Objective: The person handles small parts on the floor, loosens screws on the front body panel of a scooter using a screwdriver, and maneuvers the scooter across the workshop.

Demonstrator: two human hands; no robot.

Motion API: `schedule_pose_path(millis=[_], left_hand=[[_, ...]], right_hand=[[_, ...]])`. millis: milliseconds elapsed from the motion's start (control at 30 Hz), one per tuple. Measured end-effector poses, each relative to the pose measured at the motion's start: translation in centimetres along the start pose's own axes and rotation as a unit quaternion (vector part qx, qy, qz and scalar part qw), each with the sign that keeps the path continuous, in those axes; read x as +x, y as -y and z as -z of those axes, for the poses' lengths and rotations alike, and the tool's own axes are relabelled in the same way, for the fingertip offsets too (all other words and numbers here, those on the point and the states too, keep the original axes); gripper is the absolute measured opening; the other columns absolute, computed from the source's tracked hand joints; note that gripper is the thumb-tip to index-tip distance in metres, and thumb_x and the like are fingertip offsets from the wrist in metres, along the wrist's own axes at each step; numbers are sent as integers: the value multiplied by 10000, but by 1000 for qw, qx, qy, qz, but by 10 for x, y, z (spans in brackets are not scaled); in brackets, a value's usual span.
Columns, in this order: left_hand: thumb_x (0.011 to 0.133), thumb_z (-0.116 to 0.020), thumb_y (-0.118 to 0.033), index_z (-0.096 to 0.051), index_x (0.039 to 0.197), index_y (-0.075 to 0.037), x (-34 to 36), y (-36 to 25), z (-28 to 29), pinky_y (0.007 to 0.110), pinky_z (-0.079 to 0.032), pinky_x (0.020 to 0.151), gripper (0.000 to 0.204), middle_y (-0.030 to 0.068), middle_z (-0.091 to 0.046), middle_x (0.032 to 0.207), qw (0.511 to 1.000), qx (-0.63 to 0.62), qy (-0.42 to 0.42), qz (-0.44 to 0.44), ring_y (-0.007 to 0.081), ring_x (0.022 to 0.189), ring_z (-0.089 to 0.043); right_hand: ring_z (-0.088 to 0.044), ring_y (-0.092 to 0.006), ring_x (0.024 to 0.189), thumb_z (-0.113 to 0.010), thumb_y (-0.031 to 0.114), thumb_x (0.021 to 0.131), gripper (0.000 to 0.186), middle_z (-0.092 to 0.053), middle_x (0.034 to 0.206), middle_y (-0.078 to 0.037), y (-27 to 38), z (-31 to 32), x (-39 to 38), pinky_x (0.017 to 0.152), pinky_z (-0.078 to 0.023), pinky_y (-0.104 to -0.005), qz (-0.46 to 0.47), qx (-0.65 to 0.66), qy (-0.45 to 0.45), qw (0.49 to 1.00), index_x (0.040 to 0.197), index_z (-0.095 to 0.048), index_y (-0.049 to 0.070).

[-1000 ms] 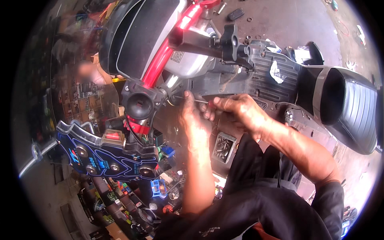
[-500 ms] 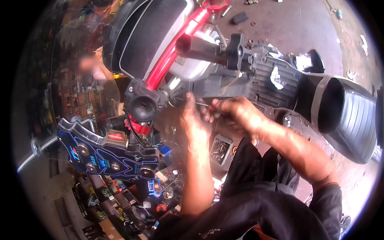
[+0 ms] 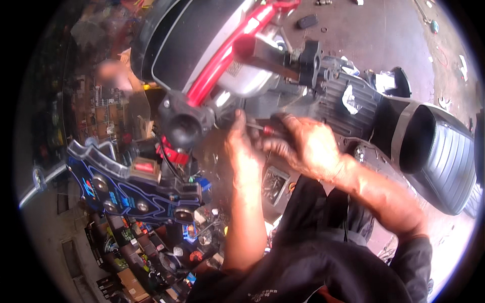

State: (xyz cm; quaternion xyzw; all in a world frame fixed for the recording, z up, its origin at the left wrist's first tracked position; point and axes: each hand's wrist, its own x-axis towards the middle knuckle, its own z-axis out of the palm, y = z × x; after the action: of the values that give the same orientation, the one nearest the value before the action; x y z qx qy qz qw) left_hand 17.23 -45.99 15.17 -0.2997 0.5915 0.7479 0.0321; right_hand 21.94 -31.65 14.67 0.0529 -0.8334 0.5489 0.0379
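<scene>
A thin-shafted screwdriver with a red handle (image 3: 268, 130) lies across between my two hands, its shaft pointing left. My right hand (image 3: 317, 145) is closed loosely around the handle, thumb above and fingers curled beneath. At the shaft end, my left hand (image 3: 243, 151) has its thumb pointing up and its fingers curled; what they grip is hidden. Both hands are just below the dark underside of a partly stripped scooter, close to its red frame tube (image 3: 217, 65) and a round black cup-shaped part (image 3: 185, 130). The screwdriver's tip cannot be made out.
The scooter's ribbed footboard (image 3: 348, 106) and black seat (image 3: 444, 151) extend to the right. A blue-black panel with round metal studs (image 3: 131, 189) stands at left. Below my hands is a tray of small metal parts (image 3: 275, 186). Another person (image 3: 121, 76) is at far left.
My right hand has rolled and its fingers have loosened on the screwdriver, showing more of the red handle. My left hand stays by the shaft. The whole view has shifted slightly.
</scene>
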Motion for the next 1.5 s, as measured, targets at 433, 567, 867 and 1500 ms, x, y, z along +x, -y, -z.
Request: schedule_pose_path(millis=[433, 567, 867, 1500], left_hand=[[888, -543, -370, -494, 759, -96, -3, -8, -3, 224, -263, 370, 307, -33, -373, 518, 999, 20, 33, 27, 83, 397, -329], [889, -554, -329, -521, 818, -72, -10, -9, -9, 210, -273, 361, 268, -11, -436, 551, 998, 39, 16, 43, 84, 413, -374], [726, -742, -93, -400, 1213, 40, 31, -6, 52, 325, -431, 865, 610, 142, -553, 1114, 734, 516, -91, -433, 215, 971, -542], [686, -713, 5, -556, 1045, 44, 60, -12, 48, 336, -454, 818, 394, 121, -627, 987, 769, 483, 26, -418, 207, 884, -598]], right_hand=[[-607, -303, 789, -616, 335, 805, 370, -619, 836, -122, -1, -2, 1, 645, -498, -375, 37, -13, -18, 999, 990, -560, 19], [-622, -244, 716, -648, 323, 748, 383, -602, 759, -140, -34, 0, 13, 581, -501, -359, 213, -145, 2, 966, 983, -556, 35], [-355, -70, 477, -576, 390, 848, 379, -519, 630, 2, -7, 4, 24, 418, -286, -250, -410, 539, 141, 722, 918, -662, 28], [-620, -251, 592, -597, 282, 815, 281, -629, 652, -138, -7, 5, 34, 593, -495, -354, -169, 234, 76, 954, 789, -653, 8]])
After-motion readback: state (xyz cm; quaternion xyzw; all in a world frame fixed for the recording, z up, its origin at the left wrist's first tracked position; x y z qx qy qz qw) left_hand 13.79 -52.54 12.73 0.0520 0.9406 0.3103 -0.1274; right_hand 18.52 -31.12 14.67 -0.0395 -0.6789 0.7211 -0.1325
